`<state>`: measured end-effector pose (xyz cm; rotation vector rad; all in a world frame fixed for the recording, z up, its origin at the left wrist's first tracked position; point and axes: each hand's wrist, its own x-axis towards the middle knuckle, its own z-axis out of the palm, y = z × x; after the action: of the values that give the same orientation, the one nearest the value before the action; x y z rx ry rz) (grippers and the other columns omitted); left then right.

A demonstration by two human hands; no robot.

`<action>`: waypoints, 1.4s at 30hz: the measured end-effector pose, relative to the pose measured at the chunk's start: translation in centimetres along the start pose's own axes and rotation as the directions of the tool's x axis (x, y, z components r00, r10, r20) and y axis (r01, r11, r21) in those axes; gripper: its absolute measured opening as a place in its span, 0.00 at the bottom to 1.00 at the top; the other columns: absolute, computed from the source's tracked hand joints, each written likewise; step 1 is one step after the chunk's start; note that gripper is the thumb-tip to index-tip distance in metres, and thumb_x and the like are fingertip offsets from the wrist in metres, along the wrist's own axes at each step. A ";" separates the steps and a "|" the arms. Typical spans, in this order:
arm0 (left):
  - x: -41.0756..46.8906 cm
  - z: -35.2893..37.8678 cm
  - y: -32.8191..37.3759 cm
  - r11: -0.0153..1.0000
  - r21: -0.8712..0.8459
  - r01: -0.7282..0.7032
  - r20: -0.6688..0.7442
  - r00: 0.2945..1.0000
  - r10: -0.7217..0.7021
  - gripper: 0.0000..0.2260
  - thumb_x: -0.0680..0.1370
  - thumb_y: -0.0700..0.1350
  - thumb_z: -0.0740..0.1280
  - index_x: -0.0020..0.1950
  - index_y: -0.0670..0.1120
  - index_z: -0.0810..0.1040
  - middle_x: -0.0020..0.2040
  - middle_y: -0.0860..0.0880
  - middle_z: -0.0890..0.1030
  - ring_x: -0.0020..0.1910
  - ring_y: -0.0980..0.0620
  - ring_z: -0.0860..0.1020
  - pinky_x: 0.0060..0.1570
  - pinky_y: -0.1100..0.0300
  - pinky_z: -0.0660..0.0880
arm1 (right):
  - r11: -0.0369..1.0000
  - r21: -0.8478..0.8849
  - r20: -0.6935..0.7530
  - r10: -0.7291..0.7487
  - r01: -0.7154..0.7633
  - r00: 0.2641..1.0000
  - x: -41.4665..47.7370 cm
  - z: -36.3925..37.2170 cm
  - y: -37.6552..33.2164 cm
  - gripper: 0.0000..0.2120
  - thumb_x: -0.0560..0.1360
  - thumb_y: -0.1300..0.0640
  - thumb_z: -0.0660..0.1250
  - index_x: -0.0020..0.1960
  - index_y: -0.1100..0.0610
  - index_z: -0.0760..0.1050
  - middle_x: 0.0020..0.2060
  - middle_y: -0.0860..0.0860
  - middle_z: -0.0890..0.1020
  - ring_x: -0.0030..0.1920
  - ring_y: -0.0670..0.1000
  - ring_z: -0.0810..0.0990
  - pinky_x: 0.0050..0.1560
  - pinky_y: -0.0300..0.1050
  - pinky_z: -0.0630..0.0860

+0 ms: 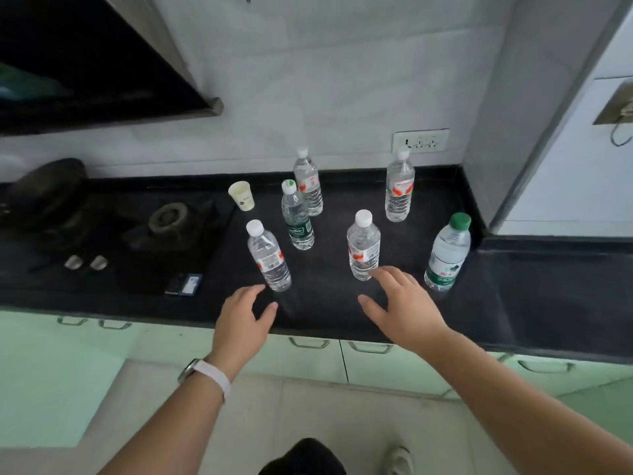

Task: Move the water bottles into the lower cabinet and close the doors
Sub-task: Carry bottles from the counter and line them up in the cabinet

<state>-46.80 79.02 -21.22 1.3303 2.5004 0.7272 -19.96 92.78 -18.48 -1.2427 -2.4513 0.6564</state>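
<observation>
Black counter (342, 303) mid-frame holds six bottles (363, 245), likely light and smooth, best gripped mid-body; left hand (241, 313) and right hand (400, 303) spread, empty.

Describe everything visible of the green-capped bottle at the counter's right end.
The green-capped bottle is clear plastic and looks filled with water, with a green screw cap and a green and white label around its lower body. It stands upright, capped, on the black countertop, at its right end, near the wall corner. Nothing touches it; the right hand is to its left, apart.
</observation>
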 end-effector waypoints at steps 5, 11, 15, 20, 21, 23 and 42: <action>1.2 0.9 0.0 0.967 -0.200 0.160 0.004 0.987 -0.162 0.25 0.79 0.53 0.72 0.74 0.49 0.73 0.70 0.50 0.76 0.69 0.49 0.73 0.63 0.55 0.70 | 0.960 0.228 0.037 0.160 -0.164 0.986 2.1 1.7 1.5 0.28 0.74 0.42 0.69 0.71 0.49 0.67 0.63 0.45 0.74 0.60 0.51 0.74 0.57 0.51 0.74; 4.5 3.0 -1.3 0.917 -0.315 0.246 -0.003 0.966 -0.260 0.31 0.77 0.53 0.74 0.77 0.51 0.68 0.73 0.49 0.73 0.71 0.49 0.72 0.65 0.55 0.69 | 0.882 0.358 0.060 0.307 -0.307 0.950 5.4 3.8 2.0 0.32 0.72 0.42 0.72 0.70 0.48 0.64 0.63 0.43 0.72 0.59 0.43 0.71 0.55 0.43 0.70; 6.8 4.8 -2.1 0.852 -0.424 0.307 0.054 0.948 -0.315 0.38 0.75 0.54 0.76 0.80 0.51 0.62 0.75 0.48 0.70 0.73 0.48 0.70 0.69 0.50 0.69 | 0.849 0.395 0.016 0.375 -0.351 0.927 7.6 4.6 2.0 0.33 0.70 0.44 0.75 0.68 0.47 0.64 0.55 0.38 0.71 0.52 0.38 0.71 0.50 0.38 0.68; 10.3 6.0 -2.1 0.804 -0.562 0.194 0.019 0.975 -0.222 0.32 0.71 0.47 0.79 0.71 0.54 0.69 0.64 0.52 0.77 0.62 0.53 0.78 0.64 0.47 0.76 | 0.779 0.471 -0.032 0.485 -0.415 0.874 10.3 5.3 1.3 0.34 0.66 0.42 0.77 0.66 0.44 0.64 0.54 0.38 0.73 0.50 0.32 0.73 0.44 0.31 0.67; 11.0 6.3 -1.8 0.783 -0.593 0.185 0.002 0.974 -0.228 0.32 0.70 0.46 0.80 0.70 0.53 0.69 0.63 0.51 0.78 0.60 0.52 0.79 0.61 0.46 0.78 | 0.769 0.479 -0.034 0.499 -0.424 0.866 10.8 5.5 1.1 0.34 0.65 0.42 0.77 0.65 0.42 0.64 0.54 0.38 0.74 0.49 0.32 0.74 0.42 0.30 0.68; 12.0 6.9 -1.3 0.754 -0.638 0.154 -0.046 0.970 -0.237 0.30 0.70 0.47 0.80 0.66 0.56 0.69 0.61 0.52 0.78 0.58 0.52 0.80 0.58 0.50 0.79 | 0.753 0.486 -0.044 0.528 -0.444 0.848 11.6 6.1 1.0 0.32 0.64 0.41 0.77 0.61 0.39 0.62 0.52 0.38 0.75 0.48 0.32 0.75 0.39 0.29 0.69; 15.4 6.8 -2.4 0.765 -0.626 0.148 -0.037 0.975 -0.219 0.27 0.68 0.49 0.82 0.51 0.76 0.72 0.52 0.62 0.82 0.49 0.70 0.79 0.42 0.79 0.71 | 0.675 0.558 -0.058 0.612 -0.482 0.789 13.9 7.8 1.8 0.30 0.61 0.39 0.78 0.57 0.35 0.65 0.48 0.39 0.80 0.48 0.41 0.81 0.51 0.48 0.79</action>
<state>-54.41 92.75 -27.67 0.8038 2.1103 1.4447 -30.38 103.01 -25.05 -1.6993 -1.5072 1.1506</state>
